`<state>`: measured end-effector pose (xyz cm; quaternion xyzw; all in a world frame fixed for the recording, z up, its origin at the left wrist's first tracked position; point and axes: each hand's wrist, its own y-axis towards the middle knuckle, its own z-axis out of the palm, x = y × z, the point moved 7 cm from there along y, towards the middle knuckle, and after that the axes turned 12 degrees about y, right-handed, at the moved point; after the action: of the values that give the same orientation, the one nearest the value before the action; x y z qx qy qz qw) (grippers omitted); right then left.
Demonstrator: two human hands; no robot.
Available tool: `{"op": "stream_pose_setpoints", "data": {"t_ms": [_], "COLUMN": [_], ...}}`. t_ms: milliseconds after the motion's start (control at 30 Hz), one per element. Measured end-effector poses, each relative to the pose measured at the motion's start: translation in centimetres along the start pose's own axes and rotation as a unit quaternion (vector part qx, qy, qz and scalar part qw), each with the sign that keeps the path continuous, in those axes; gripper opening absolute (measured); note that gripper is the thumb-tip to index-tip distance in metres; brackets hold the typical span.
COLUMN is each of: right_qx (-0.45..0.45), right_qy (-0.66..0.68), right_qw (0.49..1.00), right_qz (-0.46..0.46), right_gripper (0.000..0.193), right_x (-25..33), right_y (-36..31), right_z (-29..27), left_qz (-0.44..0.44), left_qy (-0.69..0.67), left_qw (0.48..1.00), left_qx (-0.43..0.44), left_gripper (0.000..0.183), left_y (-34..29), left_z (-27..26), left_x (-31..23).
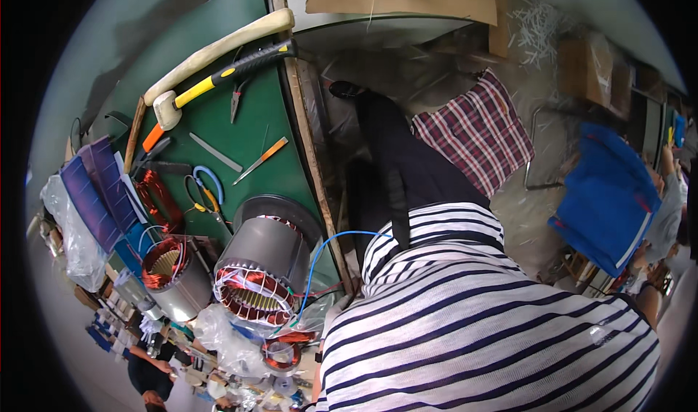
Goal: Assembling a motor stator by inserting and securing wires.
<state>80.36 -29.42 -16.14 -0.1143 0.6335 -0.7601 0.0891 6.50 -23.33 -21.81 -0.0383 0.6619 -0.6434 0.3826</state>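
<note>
Neither of my hands shows. My striped shirt and dark trousers fill the middle and lower right. At the left, nearest my body, a large grey motor stator with copper windings and white lacing lies on the green worktable. A blue wire arcs from it to the front of my shirt. A second, smaller stator is beside it. Blue-and-yellow-handled pliers, a slim tool with an orange handle and a flat grey strip lie farther along the table.
A yellow-and-black-handled hammer and a wooden handle lie at the table's far end. A checkered cloth covers a seat, with a blue cloth-covered chair at right. White scraps litter the floor. Other people appear at the edges.
</note>
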Motion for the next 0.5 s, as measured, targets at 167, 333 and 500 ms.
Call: {"op": "stream_pose_setpoints", "data": {"t_ms": [167, 333, 500], "right_qx": [-0.027, -0.078, -0.084], "right_qy": [-0.065, -0.163, -0.449], "right_qw": [0.994, 0.974, 0.88], "right_qz": [0.079, 0.139, -0.13], "right_gripper": [0.022, 0.022, 0.023], "right_x": [-9.9, -20.8, -19.2], "right_y": [-4.9, -7.5, 2.8], "right_z": [-8.6, -23.6, -45.8], "left_qz": [0.055, 0.094, -0.166], "left_qy": [-0.045, -0.108, -0.175], "left_qw": [0.996, 0.979, 0.89], "left_qx": [-0.054, -0.147, -0.387], "left_gripper": [0.035, 0.036, 0.045], "left_y": [4.9, 9.6, 14.2], "left_z": [-0.6, 0.3, 2.1], "left_x": [-2.9, -5.8, -7.3]}}
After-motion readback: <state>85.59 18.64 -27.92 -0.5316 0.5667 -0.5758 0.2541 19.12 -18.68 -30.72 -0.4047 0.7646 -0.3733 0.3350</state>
